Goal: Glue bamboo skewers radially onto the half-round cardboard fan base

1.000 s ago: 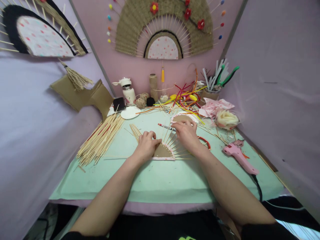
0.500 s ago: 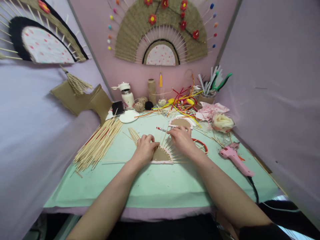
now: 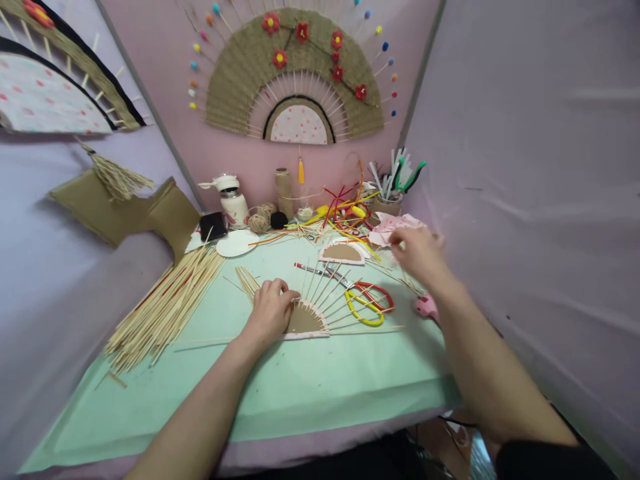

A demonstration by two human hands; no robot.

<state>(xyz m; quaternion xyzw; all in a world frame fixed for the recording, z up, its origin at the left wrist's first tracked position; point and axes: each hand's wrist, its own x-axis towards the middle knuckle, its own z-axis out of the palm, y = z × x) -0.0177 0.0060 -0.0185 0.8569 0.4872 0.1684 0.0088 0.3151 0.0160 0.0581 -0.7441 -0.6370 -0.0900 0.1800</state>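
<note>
Bamboo skewers (image 3: 327, 293) fanned from the cardboard half-disc (image 3: 303, 321) my left hand (image 3: 270, 310) pressed flat; my right hand (image 3: 417, 252) reached away, grip unclear. Loosening pressure could scatter them.

The right hand (image 3: 417, 252) is motion-blurred, its forearm hiding the pink glue gun (image 3: 426, 307).

A small craft workshop. Woven fans (image 3: 295, 80) hang on pink walls. Bamboo sticks (image 3: 165, 307), twine (image 3: 283, 190) and scissors (image 3: 367, 303) litter the desk (image 3: 300, 387).
</note>
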